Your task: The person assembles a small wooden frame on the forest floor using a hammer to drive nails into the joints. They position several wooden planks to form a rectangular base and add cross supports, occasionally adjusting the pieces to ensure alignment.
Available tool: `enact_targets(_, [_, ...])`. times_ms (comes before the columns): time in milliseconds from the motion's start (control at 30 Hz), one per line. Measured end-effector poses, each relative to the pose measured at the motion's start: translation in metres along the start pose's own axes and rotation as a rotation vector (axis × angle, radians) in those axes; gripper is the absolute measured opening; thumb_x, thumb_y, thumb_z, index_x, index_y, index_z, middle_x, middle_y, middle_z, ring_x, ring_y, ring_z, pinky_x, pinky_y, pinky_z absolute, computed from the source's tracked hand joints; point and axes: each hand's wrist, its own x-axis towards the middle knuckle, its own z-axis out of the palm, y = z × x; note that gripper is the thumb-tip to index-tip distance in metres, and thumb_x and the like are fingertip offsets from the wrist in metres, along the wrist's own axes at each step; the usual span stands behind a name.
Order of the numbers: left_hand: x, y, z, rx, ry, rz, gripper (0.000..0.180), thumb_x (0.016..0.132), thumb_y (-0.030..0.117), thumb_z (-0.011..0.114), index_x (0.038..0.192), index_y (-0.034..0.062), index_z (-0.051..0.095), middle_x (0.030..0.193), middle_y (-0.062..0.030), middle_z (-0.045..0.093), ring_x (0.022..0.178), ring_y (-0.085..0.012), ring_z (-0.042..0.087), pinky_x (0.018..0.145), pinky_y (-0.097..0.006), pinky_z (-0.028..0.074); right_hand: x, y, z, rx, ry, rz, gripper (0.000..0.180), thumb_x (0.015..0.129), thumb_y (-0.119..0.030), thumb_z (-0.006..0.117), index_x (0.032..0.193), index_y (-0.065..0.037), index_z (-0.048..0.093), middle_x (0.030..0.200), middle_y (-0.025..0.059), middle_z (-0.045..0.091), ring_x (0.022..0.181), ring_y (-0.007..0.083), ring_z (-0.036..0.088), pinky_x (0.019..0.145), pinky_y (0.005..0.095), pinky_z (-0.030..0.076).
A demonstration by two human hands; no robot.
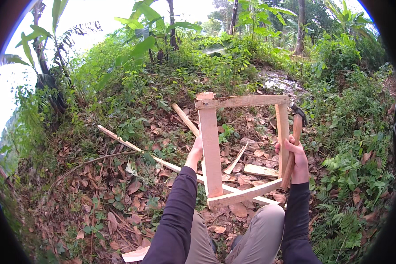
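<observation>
A four-sided frame of pale rough wood (210,152) is held up in front of my knees, its left board wider than the other sides. My left hand (197,146) is closed around that left board from its outer side, fingers mostly hidden behind it. A claw hammer (297,126) with a wooden handle and dark metal head points upward in my right hand (298,157). The fingers of this hand wrap the handle and also press against the frame's right side. The hammer's head is beside the frame's upper right corner.
Long wooden strips (162,163) lie across the leaf litter beyond and below the frame. A short board (260,170) and a thin split piece (236,159) show through its opening. Another pale offcut (136,254) lies near my left forearm. Ferns (347,215) grow at the right.
</observation>
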Motion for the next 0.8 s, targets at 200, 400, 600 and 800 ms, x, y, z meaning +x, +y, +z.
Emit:
enact_targets(200, [-0.011,-0.047,-0.028,-0.038,0.239,-0.171,0.066,0.101,0.070,0.027,0.073,0.0151,0.047,0.054,0.0080,0.035,0.042,-0.0082,0.034,0.041,-0.026,0.027,-0.014,0.042,-0.013,0.033,0.140,-0.012,0.028,0.090,-0.004,0.070,0.089,-0.016,0.044,0.089,0.0220,0.069,0.081,0.0300,0.070,0.078,0.0370,0.059])
enact_targets(400, [-0.024,-0.028,-0.032,-0.097,0.325,-0.134,0.060,0.103,0.065,0.033,0.068,0.0172,0.040,0.053,0.0105,0.027,0.040,-0.0068,0.023,0.040,-0.026,0.022,-0.015,0.052,-0.002,0.131,0.130,0.009,0.032,0.088,0.000,0.071,0.089,-0.015,0.043,0.090,0.0183,0.068,0.082,0.0311,0.072,0.075,0.0413,0.061])
enact_targets(600, [-0.021,-0.016,-0.032,-0.213,0.369,-0.157,0.058,0.104,0.062,0.035,0.067,0.0180,0.037,0.052,0.0094,0.026,0.040,-0.0078,0.023,0.040,-0.027,0.020,-0.017,0.049,0.007,0.105,0.160,-0.020,0.032,0.087,0.002,0.071,0.089,-0.016,0.044,0.086,0.0166,0.067,0.085,0.0310,0.072,0.077,0.0436,0.062])
enact_targets(800, [-0.006,-0.040,-0.067,-0.246,0.268,-0.083,0.059,0.104,0.063,0.032,0.065,0.0183,0.033,0.051,0.0082,0.023,0.039,-0.0090,0.020,0.039,-0.027,0.019,-0.014,0.057,0.007,0.094,0.178,0.015,0.029,0.088,0.000,0.070,0.090,-0.015,0.045,0.088,0.0181,0.068,0.084,0.0299,0.072,0.079,0.0414,0.061])
